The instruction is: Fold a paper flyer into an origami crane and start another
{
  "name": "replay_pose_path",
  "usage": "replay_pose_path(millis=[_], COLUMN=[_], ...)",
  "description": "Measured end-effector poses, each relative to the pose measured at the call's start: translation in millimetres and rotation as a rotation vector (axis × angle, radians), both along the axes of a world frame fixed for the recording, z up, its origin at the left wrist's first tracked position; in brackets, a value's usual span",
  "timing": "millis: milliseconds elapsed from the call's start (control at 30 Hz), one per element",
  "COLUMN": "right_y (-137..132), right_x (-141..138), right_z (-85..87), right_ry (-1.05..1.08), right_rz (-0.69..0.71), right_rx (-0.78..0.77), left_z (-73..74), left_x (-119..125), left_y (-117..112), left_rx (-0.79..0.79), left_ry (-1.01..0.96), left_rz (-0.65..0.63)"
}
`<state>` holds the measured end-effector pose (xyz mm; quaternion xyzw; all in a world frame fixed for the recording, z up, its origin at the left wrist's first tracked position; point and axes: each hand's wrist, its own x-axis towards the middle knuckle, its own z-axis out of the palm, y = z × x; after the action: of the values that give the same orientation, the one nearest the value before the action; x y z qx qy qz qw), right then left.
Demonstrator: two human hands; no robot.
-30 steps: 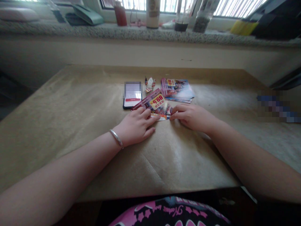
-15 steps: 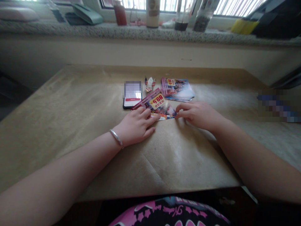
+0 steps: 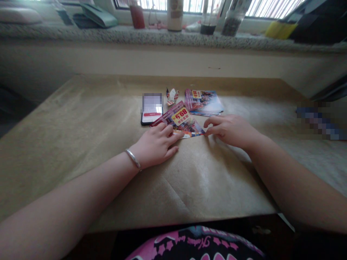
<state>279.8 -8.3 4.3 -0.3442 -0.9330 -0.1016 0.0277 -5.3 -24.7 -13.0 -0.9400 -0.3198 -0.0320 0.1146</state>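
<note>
A folded colourful leaflet (image 3: 181, 120) with a yellow price tag lies on the brown paper-covered table (image 3: 81, 122). My left hand (image 3: 157, 145), with a silver bracelet at the wrist, rests flat on the leaflet's near left part, fingers stretched out. My right hand (image 3: 230, 130) pinches the leaflet's right corner between thumb and fingers. A stack of the same leaflets (image 3: 203, 102) lies just behind. A small folded paper piece (image 3: 172, 96) sits beside the stack.
A phone (image 3: 152, 110) with a lit screen lies left of the leaflet. The stone window ledge (image 3: 162, 36) behind the table holds bottles, jars, a green pouch and a yellow object. A blurred item (image 3: 320, 121) lies at the table's right.
My right hand has slid to the right along the leaflet's lower edge, flattening it out to the corner. My left hand has stayed pressed in place.
</note>
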Motion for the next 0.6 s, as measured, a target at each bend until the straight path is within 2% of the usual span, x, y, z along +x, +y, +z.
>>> replay_pose_path(millis=[467,600], right_y=[0.7,-1.9], right_x=[6.5,7.2], right_z=[2.1,-0.3], right_ry=[-0.01,0.02], right_rz=[-0.011,-0.06], right_rx=[-0.032,0.057], left_z=[-0.3,1.2], left_x=[-0.1,0.8], left_y=[0.5,0.1], left_rx=[0.01,0.009], left_ry=[-0.004,0.0], left_rz=[-0.006,-0.001])
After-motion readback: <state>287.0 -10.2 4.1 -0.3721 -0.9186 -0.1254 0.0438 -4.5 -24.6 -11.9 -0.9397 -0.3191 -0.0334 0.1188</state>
